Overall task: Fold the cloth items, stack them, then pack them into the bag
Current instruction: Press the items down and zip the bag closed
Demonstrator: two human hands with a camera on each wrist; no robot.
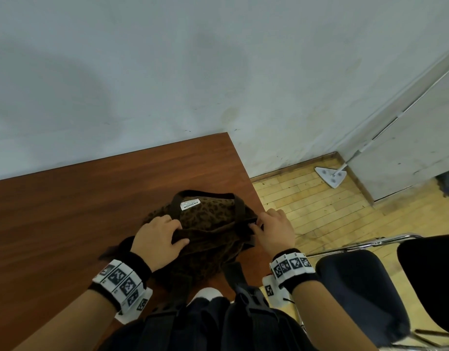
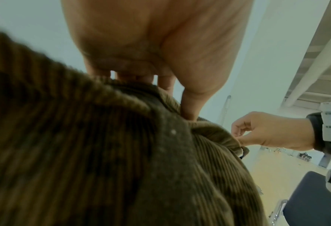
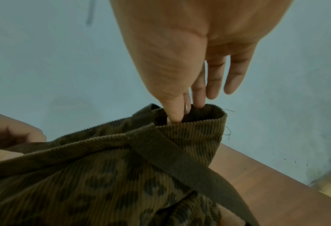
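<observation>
Left hand gripping bag rim, right hand pinching opposite rim

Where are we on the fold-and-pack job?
Done: no loose cloth shows on the table; whether any is packed cannot be seen. In hand: left hand and right hand each pinch the leopard-print corduroy bag's rim. Left: cannot tell.
</observation>
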